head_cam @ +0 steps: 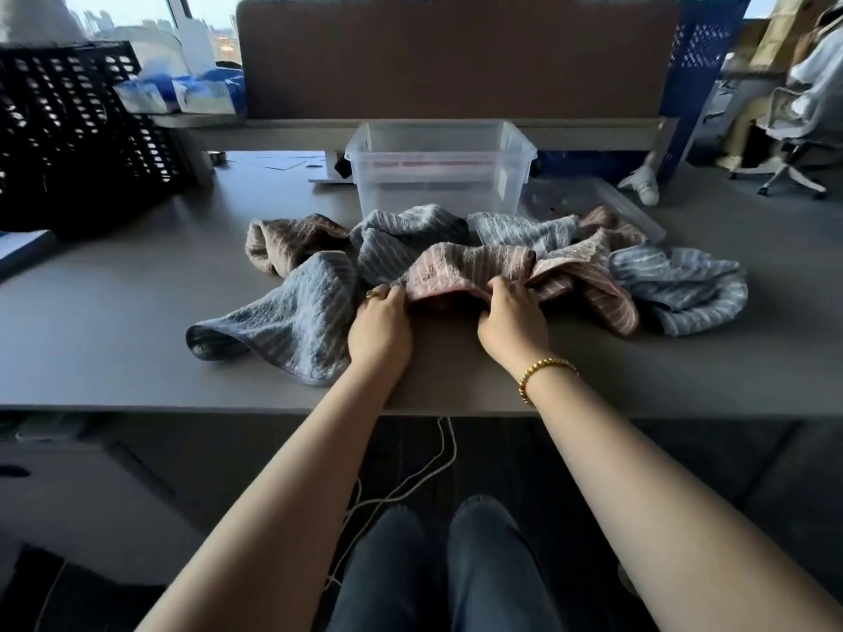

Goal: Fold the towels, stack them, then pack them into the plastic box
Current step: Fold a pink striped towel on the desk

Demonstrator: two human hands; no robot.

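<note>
So, the tally as it stands.

Towels, folded: none that I can see. All lie crumpled in a loose heap across the middle of the bench (114, 312), pink ones and blue ones overlapping; I make out several of each but cannot count them exactly, since they cover one another.

Item in hand: one pink striped towel (465, 271) at the front of the heap. My left hand (381, 328) pinches its near edge on the left, fingers curled over the hem; my right hand (511, 323) grips the same edge further right, fingers tucked under the cloth. The towel is bunched and not spread flat.

Other towels: a blue towel (292, 321) droops toward the front left, just beside my left hand; another blue towel at far right (679, 289); a pink one at the back left (283, 244); more blue and pink bunched behind.

Plastic box (440, 175): clear, open-topped, standing on the bench just behind the heap. No towel lies in it. A clear lid (606, 203) seems to lie to its right, partly under the cloth.

Stack: none begun.

Judgement: I am at the very start, drawing out the first towel. Folding every piece, stacking and packing all remain.
</note>
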